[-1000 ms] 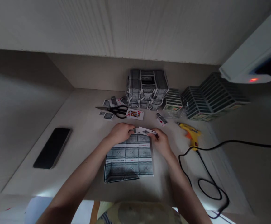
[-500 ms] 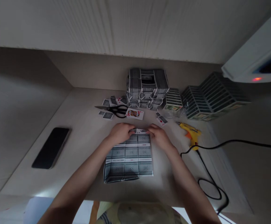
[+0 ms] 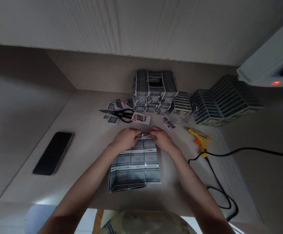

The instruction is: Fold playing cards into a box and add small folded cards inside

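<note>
In front of me lies a tray-like panel of joined playing cards (image 3: 138,159), backs up, with raised edges at its left and near sides. At its far edge, my left hand (image 3: 127,139) is closed with thumb and fingers pinching the card rim near the left corner. Close beside it, my right hand (image 3: 162,139) pinches the same rim toward the right corner. A strip of white card face shows between the two hands. Fingers hide parts of the far edge.
Behind the hands lie black scissors (image 3: 122,114), a king card (image 3: 141,118) and loose card pieces (image 3: 169,124). A box built of cards (image 3: 156,87) stands at the back, card stacks (image 3: 224,100) to its right. A corded yellow glue gun (image 3: 200,139) lies right, a phone (image 3: 53,153) left.
My right hand has slid a little left along the far rim, closer to my left hand. The left hand keeps its grip in nearly the same place.
</note>
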A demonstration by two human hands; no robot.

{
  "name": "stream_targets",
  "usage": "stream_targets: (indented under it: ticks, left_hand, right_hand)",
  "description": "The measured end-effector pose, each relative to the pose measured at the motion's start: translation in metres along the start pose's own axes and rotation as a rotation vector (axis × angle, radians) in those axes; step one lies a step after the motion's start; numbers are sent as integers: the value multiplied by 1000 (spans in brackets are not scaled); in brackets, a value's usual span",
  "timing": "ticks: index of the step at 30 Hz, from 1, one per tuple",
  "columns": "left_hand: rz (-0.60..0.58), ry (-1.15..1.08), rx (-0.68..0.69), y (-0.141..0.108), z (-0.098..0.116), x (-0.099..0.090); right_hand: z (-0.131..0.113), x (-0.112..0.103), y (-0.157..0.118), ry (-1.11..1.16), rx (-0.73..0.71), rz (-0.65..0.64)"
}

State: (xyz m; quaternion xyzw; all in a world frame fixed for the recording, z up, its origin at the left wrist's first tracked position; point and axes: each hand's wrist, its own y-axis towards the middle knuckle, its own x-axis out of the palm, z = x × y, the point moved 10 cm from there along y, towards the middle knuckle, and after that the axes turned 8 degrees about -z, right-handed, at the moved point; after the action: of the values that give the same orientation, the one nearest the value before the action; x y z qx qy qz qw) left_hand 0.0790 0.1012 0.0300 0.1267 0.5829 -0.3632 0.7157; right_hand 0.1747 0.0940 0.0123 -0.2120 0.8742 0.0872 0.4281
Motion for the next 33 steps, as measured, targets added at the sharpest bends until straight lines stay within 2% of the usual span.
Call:
stream_targets:
  ticks: [2,6,10,14,17,24,30,33]
  left_hand:
    - [-8,19,-11,-7,-7,-5]
    - [-35,-34,-116,-21,-32,-7]
    - [26,-78,-147,-26,-38,-3]
    - [46,-63,-153,-24,-34,2]
    - [48,-44,-165,-24,-33,2]
    - [13,33,-202,-30,-26,-2]
    - [-7,62,-44,-14,3,-1]
    - [-25,29,-34,-5,7,4]
  right_hand:
    - [2,1,-1,-12,10,-13]
    - [5,0,-4,-29,31,-10]
    - [1,2,-2,-39,22,-46]
    - [-9,5,3,-17,-17,-69]
    - [-13,5,5,-7,-23,-37]
    - [3,-3,-5,56,47,117]
    - [1,-3,-9,100,46,226]
    - [-4,-5,-12,52,61,273]
